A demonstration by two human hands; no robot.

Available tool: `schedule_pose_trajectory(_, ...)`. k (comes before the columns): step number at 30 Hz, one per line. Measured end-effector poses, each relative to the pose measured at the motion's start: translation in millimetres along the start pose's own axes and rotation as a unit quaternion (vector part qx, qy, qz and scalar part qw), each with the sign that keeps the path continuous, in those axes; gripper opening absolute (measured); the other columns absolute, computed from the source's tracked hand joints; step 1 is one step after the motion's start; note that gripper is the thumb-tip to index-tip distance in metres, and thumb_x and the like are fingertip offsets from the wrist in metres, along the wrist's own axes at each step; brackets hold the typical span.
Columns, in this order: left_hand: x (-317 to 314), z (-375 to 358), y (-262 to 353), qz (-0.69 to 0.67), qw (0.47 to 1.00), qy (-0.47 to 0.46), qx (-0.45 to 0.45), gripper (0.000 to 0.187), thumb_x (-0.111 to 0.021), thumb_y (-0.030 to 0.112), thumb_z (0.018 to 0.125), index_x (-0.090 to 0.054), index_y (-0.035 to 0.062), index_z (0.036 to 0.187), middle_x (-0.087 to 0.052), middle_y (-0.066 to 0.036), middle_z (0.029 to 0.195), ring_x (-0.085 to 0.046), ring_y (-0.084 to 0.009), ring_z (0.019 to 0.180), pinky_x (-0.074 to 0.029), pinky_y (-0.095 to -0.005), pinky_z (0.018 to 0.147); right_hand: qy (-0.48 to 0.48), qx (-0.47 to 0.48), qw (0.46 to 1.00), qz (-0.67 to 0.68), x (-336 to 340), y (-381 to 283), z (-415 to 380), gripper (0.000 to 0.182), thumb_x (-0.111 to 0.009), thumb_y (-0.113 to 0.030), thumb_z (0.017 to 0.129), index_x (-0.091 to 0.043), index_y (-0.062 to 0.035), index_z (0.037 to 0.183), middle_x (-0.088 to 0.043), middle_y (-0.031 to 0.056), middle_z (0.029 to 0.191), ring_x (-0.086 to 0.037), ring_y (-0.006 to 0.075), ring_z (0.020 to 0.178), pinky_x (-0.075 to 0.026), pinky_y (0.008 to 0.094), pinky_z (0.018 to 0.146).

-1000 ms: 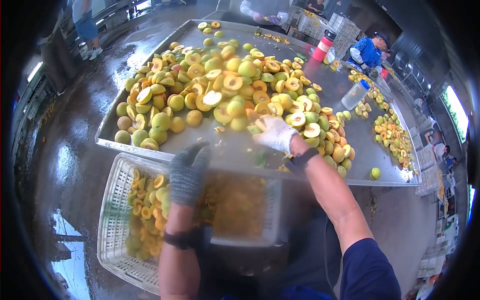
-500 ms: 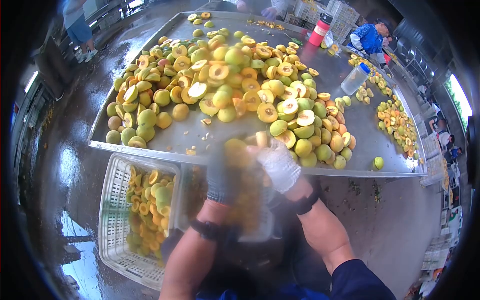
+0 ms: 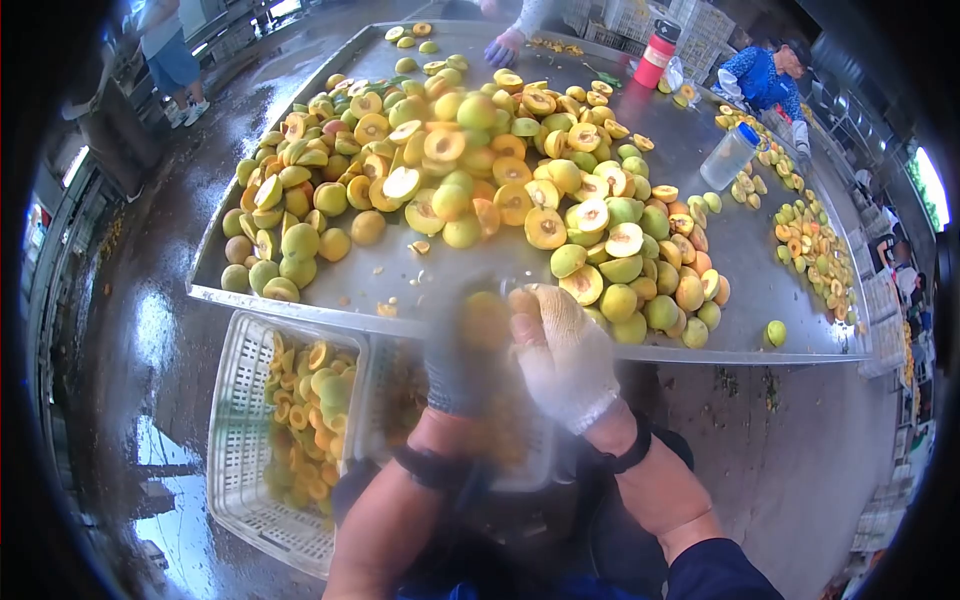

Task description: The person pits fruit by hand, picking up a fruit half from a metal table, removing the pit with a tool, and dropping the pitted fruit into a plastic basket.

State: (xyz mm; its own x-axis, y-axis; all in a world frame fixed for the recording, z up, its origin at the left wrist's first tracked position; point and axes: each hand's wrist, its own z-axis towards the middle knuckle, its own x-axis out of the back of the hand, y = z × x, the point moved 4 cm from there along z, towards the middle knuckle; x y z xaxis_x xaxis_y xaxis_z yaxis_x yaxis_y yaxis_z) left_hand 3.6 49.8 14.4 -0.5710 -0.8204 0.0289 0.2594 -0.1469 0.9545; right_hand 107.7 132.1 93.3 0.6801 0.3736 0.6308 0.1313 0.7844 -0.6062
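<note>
My left hand [image 3: 455, 355], in a dark grey glove, is closed around a yellow peach [image 3: 486, 320] just above the table's near edge; lens haze blurs both. Close beside it on the right is my right hand [image 3: 568, 355], in a white knit glove with the fingers curled in. Whatever lies inside those fingers is hidden. Beyond my hands spreads a pile of whole and halved yellow-green peaches [image 3: 545, 228] on the metal table [image 3: 400, 280], some halves showing the brown centre.
Under the near edge, a white crate [image 3: 225, 430] holds peach halves; a second crate [image 3: 535, 450] is hazy. A red bottle [image 3: 655, 58] and a clear blue-capped bottle [image 3: 728, 160] stand on the table. A co-worker's gloved hand [image 3: 505, 47] rests at the far edge; another person [image 3: 765, 80] works at right.
The view has shifted slightly, moving the table right and down. My right hand has turned, its back showing more. A co-worker's gloved hand has come onto the far edge of the table.
</note>
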Motion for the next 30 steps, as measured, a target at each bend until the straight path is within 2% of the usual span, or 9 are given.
schedule_pose_trajectory(3, 3, 5, 4, -0.134, 0.99, 0.007, 0.038, 0.046, -0.05, 0.039, 0.105, -0.059, 0.0012, 0.131, -0.065, -0.015, 0.12, -0.063, -0.0295, 0.11, -0.05, -0.0423, 0.102, -0.007, -0.09, 0.986, 0.143, 0, -5, -5, 0.023, -0.061, -0.027, 0.1, -0.061, -0.0073, 0.112, -0.07, 0.015, 0.082, -0.068, 0.0401, 0.071, -0.055, 0.0484, 0.066)
schedule_pose_trajectory(6, 14, 11, -1, -0.139, 0.989, 0.016, 0.043, 0.046, -0.051, 0.038, 0.104, -0.059, 0.0006, 0.13, -0.065, -0.018, 0.12, -0.062, -0.0325, 0.111, -0.05, -0.0447, 0.102, -0.112, -0.014, 0.992, -0.057, -5, -8, -7, 0.027, -0.066, -0.019, 0.094, -0.06, -0.0056, 0.117, -0.07, 0.0198, 0.084, -0.068, 0.0411, 0.075, -0.054, 0.0488, 0.066)
schedule_pose_trajectory(13, 15, 12, 1, -0.278, 0.957, 0.037, 0.079, 0.043, -0.052, 0.039, 0.104, -0.06, 0.001, 0.124, -0.066, -0.018, 0.117, -0.065, -0.0334, 0.107, -0.052, -0.0459, 0.098, -0.078, 0.006, 0.996, -0.048, -23, -19, -8, 0.016, -0.064, -0.02, 0.095, -0.057, -0.0078, 0.102, -0.064, 0.019, 0.07, -0.065, 0.0432, 0.064, -0.049, 0.0532, 0.056)
schedule_pose_trajectory(15, 16, 12, 4, -0.268, 0.959, 0.037, 0.082, 0.042, -0.052, 0.039, 0.105, -0.06, 0.0014, 0.122, -0.067, -0.018, 0.116, -0.065, -0.0327, 0.106, -0.053, -0.0451, 0.097, -0.073, 0.006, 0.996, -0.058, -25, -21, -8, 0.016, -0.064, -0.021, 0.095, -0.057, -0.0075, 0.1, -0.063, 0.0189, 0.068, -0.064, 0.043, 0.062, -0.048, 0.0534, 0.054)
schedule_pose_trajectory(18, 17, 11, 7, -0.161, 0.985, 0.042, 0.036, 0.041, -0.051, 0.039, 0.105, -0.061, 0.0014, 0.121, -0.068, -0.017, 0.114, -0.066, -0.0312, 0.104, -0.054, -0.0434, 0.095, -0.064, 0.008, 0.996, -0.064, -26, -24, -7, 0.016, -0.063, -0.021, 0.096, -0.056, -0.007, 0.098, -0.062, 0.0186, 0.064, -0.063, 0.0427, 0.058, -0.048, 0.0538, 0.052)
schedule_pose_trajectory(22, 19, 10, 4, -0.131, 0.99, 0.049, 0.032, 0.042, -0.051, 0.038, 0.104, -0.062, 0.0002, 0.117, -0.069, -0.017, 0.109, -0.067, -0.0298, 0.101, -0.056, -0.0425, 0.094, -0.071, 0.022, 0.994, -0.084, -34, -25, -10, 0.017, -0.063, -0.023, 0.096, -0.056, -0.0069, 0.095, -0.06, 0.0175, 0.059, -0.062, 0.0414, 0.053, -0.048, 0.0533, 0.05)
schedule_pose_trajectory(25, 28, 9, 0, -0.176, 0.982, 0.038, 0.058, 0.041, -0.05, 0.037, 0.104, -0.062, -0.0005, 0.116, -0.07, -0.017, 0.105, -0.068, -0.0302, 0.098, -0.056, -0.0426, 0.093, -0.105, 0.022, 0.989, -0.105, -38, -28, -10, 0.022, -0.062, -0.028, 0.097, -0.058, -0.0072, 0.094, -0.062, 0.0177, 0.063, -0.065, 0.04, 0.059, -0.051, 0.0513, 0.054)
schedule_pose_trajectory(29, 35, 6, -11, -0.333, 0.925, 0.047, 0.175, 0.038, -0.051, 0.034, 0.102, -0.063, -0.0007, 0.114, -0.07, -0.017, 0.103, -0.069, -0.031, 0.098, -0.057, -0.0425, 0.091, -0.173, 0.057, 0.972, -0.148, -36, -30, -3, 0.023, -0.062, -0.03, 0.097, -0.059, -0.0072, 0.095, -0.065, 0.0177, 0.067, -0.068, 0.0389, 0.063, -0.054, 0.0496, 0.056)
schedule_pose_trajectory(30, 38, 8, -7, -0.269, 0.953, 0.026, 0.136, 0.038, -0.051, 0.033, 0.102, -0.063, -0.0006, 0.114, -0.07, -0.018, 0.103, -0.069, -0.0315, 0.098, -0.057, -0.0429, 0.091, -0.183, 0.061, 0.969, -0.152, -36, -30, -3, 0.023, -0.063, -0.03, 0.096, -0.059, -0.0071, 0.095, -0.065, 0.0179, 0.068, -0.068, 0.0389, 0.063, -0.053, 0.0494, 0.056)
